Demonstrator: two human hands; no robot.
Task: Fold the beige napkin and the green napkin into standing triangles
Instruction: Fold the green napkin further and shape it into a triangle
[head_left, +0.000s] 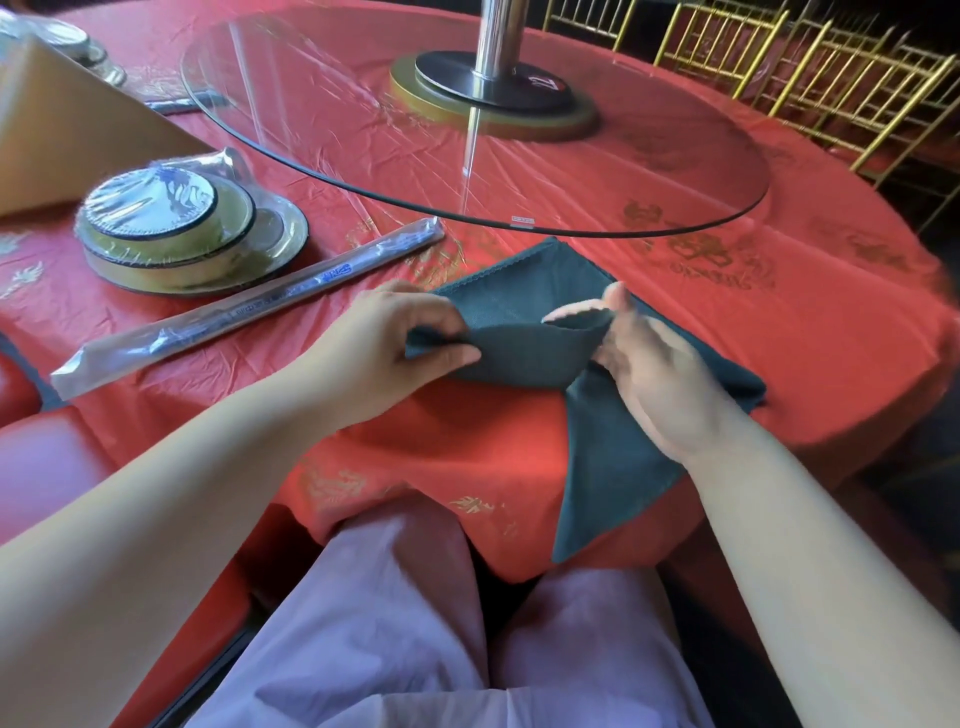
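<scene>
head view, the only one. the dark green cloth napkin (524, 358) lies on the near edge of the round surface (779, 332) under its red tablecloth, straight ahead of the person and between the two hands. its folded band runs left to right across the body, from one hand to the other; a long pointed tail hangs off the surface edge toward the right knee, and another corner points away toward the clear glass turntable (363, 171).

left hand (395, 353): thumb and fingers pinched closed on the left end of the folded band. right hand (649, 374): fingers pinching the right end, where a small flap curls upward by the fingertips. both hands touch the cloth, about equally near it.

the large beige cloth napkin (67, 140) stands as a peaked shape at far left, well apart from the hands, partly cut off by the frame; judged already folded.

count: green napkin one, beige napkin one, hands two. also one plastic-wrapped stack of dishes (182, 228), with a second only partly visible at top left, and one wrapped pair of chopsticks in a long clear sleeve (249, 306) lying just beside the left hand.

judgement: the next fold turns on the band's two ends coming together along that left-right axis.
</scene>
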